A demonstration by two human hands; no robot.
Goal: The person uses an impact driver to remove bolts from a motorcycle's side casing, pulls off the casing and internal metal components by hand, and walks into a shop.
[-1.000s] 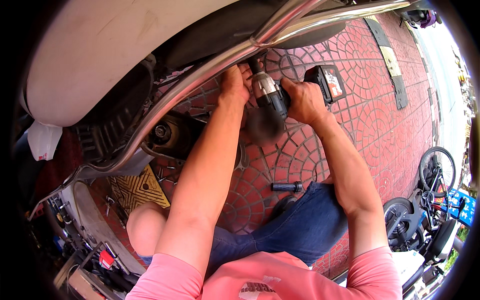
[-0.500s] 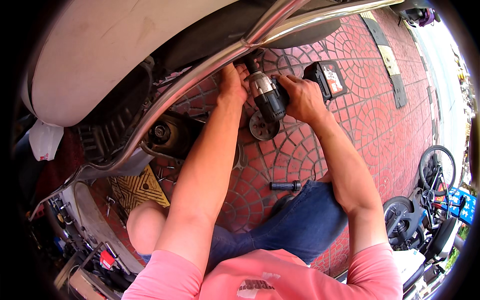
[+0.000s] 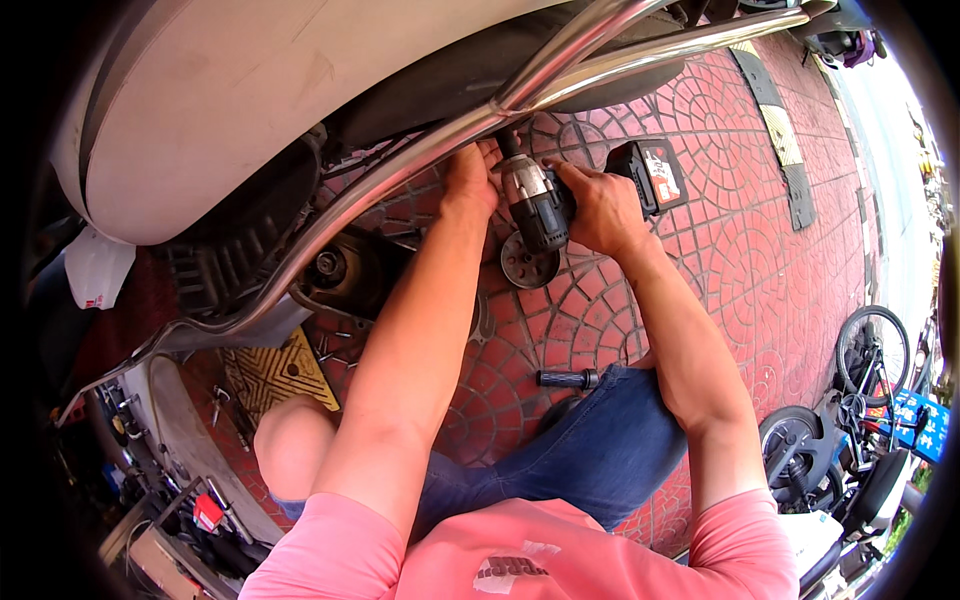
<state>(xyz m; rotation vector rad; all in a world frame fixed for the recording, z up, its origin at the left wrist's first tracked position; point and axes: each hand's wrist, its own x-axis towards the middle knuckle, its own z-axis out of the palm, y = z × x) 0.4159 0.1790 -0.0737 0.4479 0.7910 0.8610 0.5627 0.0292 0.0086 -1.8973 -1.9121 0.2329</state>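
My right hand (image 3: 612,210) is closed on the grip of a black and silver cordless impact wrench (image 3: 538,210), its battery (image 3: 655,175) toward the right. The wrench's dark socket (image 3: 510,143) reaches up beneath a chrome tube (image 3: 395,155) on the underside of a pale scooter body (image 3: 210,90). My left hand (image 3: 470,172) is curled beside the socket; what it holds is partly hidden. Below the wrench is a round metal disc with holes (image 3: 528,268). An open dark metal housing (image 3: 350,280) lies left of my left forearm.
Loose bolts and tools (image 3: 325,350) lie near a yellow ribbed plate (image 3: 280,370) on red pavers. A handlebar grip (image 3: 567,378) lies by my leg. Parked bikes (image 3: 870,350) line the right edge; a black and yellow strip (image 3: 775,130) crosses the upper right.
The round disc below the wrench was a blurred smear a second ago and now shows sharply. Both hands stay at the wrench and socket; the view has shifted slightly.
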